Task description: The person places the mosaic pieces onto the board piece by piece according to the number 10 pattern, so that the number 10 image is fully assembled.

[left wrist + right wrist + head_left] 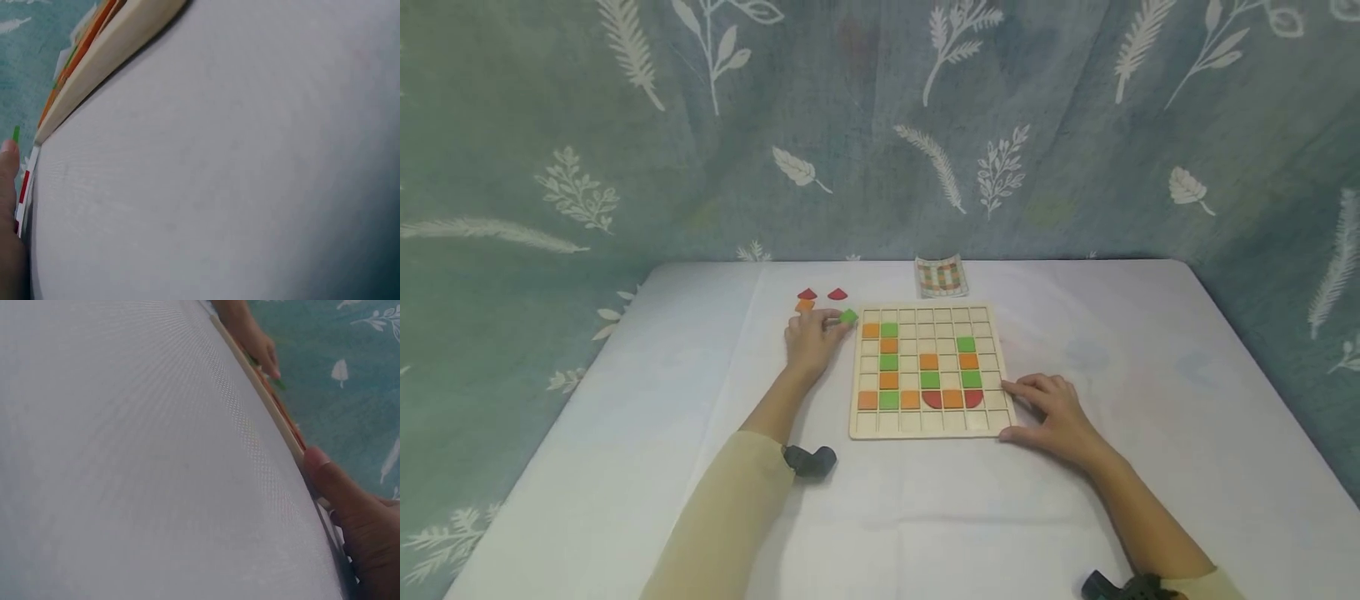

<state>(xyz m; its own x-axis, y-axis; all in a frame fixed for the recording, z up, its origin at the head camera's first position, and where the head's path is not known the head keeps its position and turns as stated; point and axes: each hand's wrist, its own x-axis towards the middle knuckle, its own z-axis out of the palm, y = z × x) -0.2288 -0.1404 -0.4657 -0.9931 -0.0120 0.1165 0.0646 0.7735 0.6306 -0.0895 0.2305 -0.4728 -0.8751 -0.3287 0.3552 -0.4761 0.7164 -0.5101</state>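
My left hand [812, 342] pinches a green square tile [848, 317] just off the left edge of a wooden grid board [932, 423]. Just beyond its fingers lie an orange tile [805, 306] and two red rounded pieces, one on the left [807, 293] and one on the right [837, 294]. Orange, green and red tiles fill some of the board's squares. With relaxed fingers, my right hand [1056, 417] rests at the board's right edge, its thumb touching near the front corner. The right wrist view shows that thumb [334, 484] against the board's side [275, 403].
A small printed pattern card [942, 277] lies behind the board at the back of the table. White cloth [925, 517] covers the table. A green leaf-patterned cloth [865, 108] hangs behind it.
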